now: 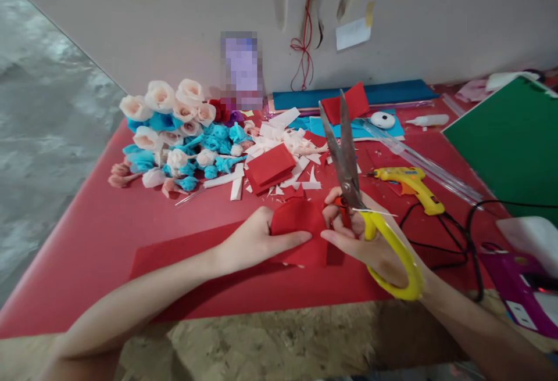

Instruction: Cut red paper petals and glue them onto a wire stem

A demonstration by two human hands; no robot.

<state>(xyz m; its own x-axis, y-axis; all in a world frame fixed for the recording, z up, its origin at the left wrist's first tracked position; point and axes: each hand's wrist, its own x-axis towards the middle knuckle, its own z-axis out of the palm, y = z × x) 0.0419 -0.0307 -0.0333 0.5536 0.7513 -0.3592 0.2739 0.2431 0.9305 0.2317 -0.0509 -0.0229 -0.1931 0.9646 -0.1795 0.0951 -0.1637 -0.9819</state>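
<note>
My left hand [253, 238] pinches a folded piece of red paper [300, 218], with the thumb flat on its front. Hooked on my right hand [351, 244] is a pair of scissors [347, 166] with yellow handles; its parted blades point up and away from me. The right thumb tip is beside the paper's right edge, and I cannot tell whether it touches. Under both hands lies a long red paper strip [174, 247]. Just beyond is another folded red piece [270, 166], resting on white paper scraps [300, 143].
White, blue and pink paper flowers [183, 137] crowd the back left. To the right lie a yellow glue gun [407, 183] with its black cable [468, 236], clear sticks [436, 172], a small glue bottle [429, 120] and a green board [505, 143]. A purple power strip [523, 294] sits at the right edge.
</note>
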